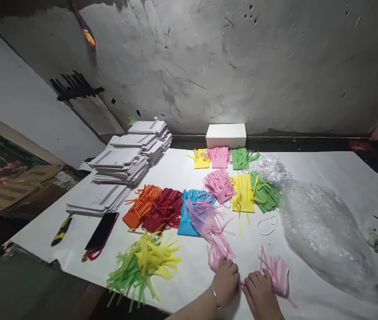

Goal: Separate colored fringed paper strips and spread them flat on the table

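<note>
A person's left hand (226,282), a slim metal bangle (215,298) at the wrist, and right hand (259,291) work side by side near the front of a white-covered surface (182,284), fingers curled on the narrow, twisted middle of a pink tissue tassel (279,276). Both hands are nearly closed on it; the exact grip beneath the fingers is hidden. Soft strips of the tassel fan out beyond each hand. Just past the left hand, a sheer lilac-pink tassel (205,218) spills over a flat, fringed blue bundle (189,222), beside crinkled dark red (164,209) and orange (143,206) bundles. Nearer the front edge, yellow tissue strips (157,258) overlap green ones (125,269) in a loose, feathery heap. Farther back, square-ended pink, yellow and green bundles sit in two rows before a smooth white box (226,135). To the right, a wrinkled, clear plastic bag (325,235) bulges near a loop of thin white string (268,224). At left, flat white packets (118,162) rise in uneven stacks behind a glossy black phone (102,231). A rough, pitted gray wall (208,66) stands behind.
</note>
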`<state>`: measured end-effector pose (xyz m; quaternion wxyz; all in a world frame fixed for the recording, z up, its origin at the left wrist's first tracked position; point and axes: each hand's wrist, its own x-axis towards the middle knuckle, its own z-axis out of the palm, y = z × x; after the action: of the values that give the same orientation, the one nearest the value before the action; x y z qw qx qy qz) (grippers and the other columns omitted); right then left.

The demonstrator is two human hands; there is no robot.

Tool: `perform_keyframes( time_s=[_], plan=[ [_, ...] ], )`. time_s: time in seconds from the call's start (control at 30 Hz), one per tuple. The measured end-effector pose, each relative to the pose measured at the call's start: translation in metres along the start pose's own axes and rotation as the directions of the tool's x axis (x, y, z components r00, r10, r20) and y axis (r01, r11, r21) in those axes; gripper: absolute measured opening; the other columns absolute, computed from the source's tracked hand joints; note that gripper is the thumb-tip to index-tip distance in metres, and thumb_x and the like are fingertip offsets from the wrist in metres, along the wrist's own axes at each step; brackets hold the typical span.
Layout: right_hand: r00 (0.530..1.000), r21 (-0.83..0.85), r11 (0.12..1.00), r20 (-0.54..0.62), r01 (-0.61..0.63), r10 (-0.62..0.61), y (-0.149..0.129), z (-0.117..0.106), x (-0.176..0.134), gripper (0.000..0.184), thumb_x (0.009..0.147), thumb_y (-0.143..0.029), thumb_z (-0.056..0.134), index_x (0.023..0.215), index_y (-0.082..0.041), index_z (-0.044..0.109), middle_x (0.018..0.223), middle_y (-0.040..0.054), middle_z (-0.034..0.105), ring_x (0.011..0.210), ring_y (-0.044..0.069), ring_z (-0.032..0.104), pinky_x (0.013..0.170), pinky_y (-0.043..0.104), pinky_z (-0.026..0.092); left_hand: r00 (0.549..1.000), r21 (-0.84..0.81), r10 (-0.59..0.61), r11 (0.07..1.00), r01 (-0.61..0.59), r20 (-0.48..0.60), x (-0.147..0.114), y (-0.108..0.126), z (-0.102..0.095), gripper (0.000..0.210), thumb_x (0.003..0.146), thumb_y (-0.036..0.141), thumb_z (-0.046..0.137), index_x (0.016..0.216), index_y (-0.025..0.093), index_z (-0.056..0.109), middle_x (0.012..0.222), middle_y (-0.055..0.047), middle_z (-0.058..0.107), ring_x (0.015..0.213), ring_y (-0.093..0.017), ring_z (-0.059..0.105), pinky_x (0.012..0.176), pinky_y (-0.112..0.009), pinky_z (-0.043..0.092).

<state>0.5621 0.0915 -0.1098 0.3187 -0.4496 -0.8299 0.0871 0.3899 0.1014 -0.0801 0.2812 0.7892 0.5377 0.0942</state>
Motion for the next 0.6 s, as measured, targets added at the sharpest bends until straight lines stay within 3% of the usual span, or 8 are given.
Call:
perform_keyframes(
  time_s=[0.07,0.2,0.27,0.33,0.37,0.43,0.5,0.6],
  plan=[
    [0.999,0.015,0.999,-0.025,0.046,-0.045,0.001,-0.005,0.006,0.025,0.095,-0.019,0.041,0.082,-0.025,0.06,0.075,-0.0021,0.064,0.079,0.018,0.056,0.102,0.044,0.025,0.989,-0.129,-0.146,0.98,0.149,0.036,-0.001,0.008,-0.012,0.011,0.079,0.021,0.062,0.08,0.016,0.072,0.095,-0.01,0.069,0.098,-0.027,0.054,0.095,-0.047,0.033],
    [0.979,0.08,0.98,-0.108,0.182,-0.173,0.0,-0.039,0.032,0.033,0.098,-0.02,0.032,0.095,-0.025,0.064,0.082,-0.0002,0.069,0.086,0.018,0.06,0.103,0.044,0.027,0.973,-0.298,-0.222,0.927,0.229,0.057,-0.012,0.023,-0.035,0.033,0.092,0.034,0.048,0.087,0.017,0.075,0.082,-0.005,0.071,0.078,-0.019,0.058,0.073,-0.03,0.041],
    [0.957,0.067,0.956,-0.08,0.286,-0.281,-0.004,-0.067,0.053,0.027,0.097,-0.02,0.038,0.1,-0.024,0.065,0.084,0.0008,0.071,0.087,0.019,0.061,0.102,0.045,0.031,0.966,-0.597,-0.234,0.761,0.252,0.11,-0.016,0.033,-0.05,0.04,0.089,0.047,0.053,0.082,0.015,0.075,0.07,-0.002,0.068,0.068,-0.016,0.055,0.065,-0.026,0.039],
    [0.93,0.052,0.929,-0.002,0.367,-0.367,-0.012,-0.096,0.075,0.018,0.092,-0.019,0.052,0.105,-0.024,0.064,0.087,0.0007,0.072,0.086,0.018,0.064,0.098,0.041,0.038,0.955,-0.865,-0.245,0.427,0.262,0.168,-0.015,0.044,-0.067,0.043,0.076,0.056,0.068,0.073,0.013,0.073,0.063,-0.001,0.064,0.058,-0.013,0.049,0.058,-0.024,0.035],
    [0.933,0.074,0.931,0.001,0.358,-0.359,-0.016,-0.108,0.086,0.019,0.089,-0.017,0.057,0.105,-0.024,0.064,0.086,0.0006,0.072,0.082,0.017,0.064,0.094,0.039,0.042,0.952,-0.929,-0.248,0.273,0.249,0.182,-0.013,0.05,-0.076,0.045,0.068,0.058,0.075,0.07,0.013,0.072,0.06,-0.001,0.063,0.055,-0.011,0.044,0.056,-0.024,0.032],
    [0.967,0.178,0.951,-0.028,0.252,-0.251,-0.025,-0.124,0.101,0.02,0.087,-0.015,0.059,0.103,-0.025,0.065,0.083,0.0009,0.071,0.076,0.016,0.065,0.084,0.035,0.05,0.957,-0.974,-0.254,0.134,0.181,0.143,-0.007,0.06,-0.09,0.045,0.061,0.056,0.082,0.067,0.013,0.07,0.058,0.001,0.059,0.052,-0.008,0.039,0.055,-0.023,0.03],
    [0.997,0.336,0.938,-0.032,0.081,-0.075,-0.033,-0.128,0.108,0.019,0.09,-0.017,0.056,0.103,-0.026,0.067,0.084,0.0026,0.071,0.078,0.016,0.067,0.075,0.031,0.056,0.961,-0.99,-0.276,0.122,0.068,0.032,-0.001,0.067,-0.099,0.043,0.061,0.055,0.084,0.066,0.014,0.069,0.059,0.001,0.057,0.056,-0.009,0.043,0.059,-0.023,0.034],
    [0.994,0.518,0.85,0.0,-0.097,0.113,-0.04,-0.12,0.107,0.02,0.093,-0.027,0.056,0.108,-0.026,0.07,0.092,0.0062,0.071,0.085,0.018,0.069,0.073,0.025,0.058,0.939,-0.979,-0.326,0.2,-0.042,-0.107,0.008,0.073,-0.101,0.043,0.063,0.056,0.082,0.068,0.015,0.069,0.063,0.0,0.058,0.061,-0.012,0.05,0.063,-0.025,0.04]
  ],
)
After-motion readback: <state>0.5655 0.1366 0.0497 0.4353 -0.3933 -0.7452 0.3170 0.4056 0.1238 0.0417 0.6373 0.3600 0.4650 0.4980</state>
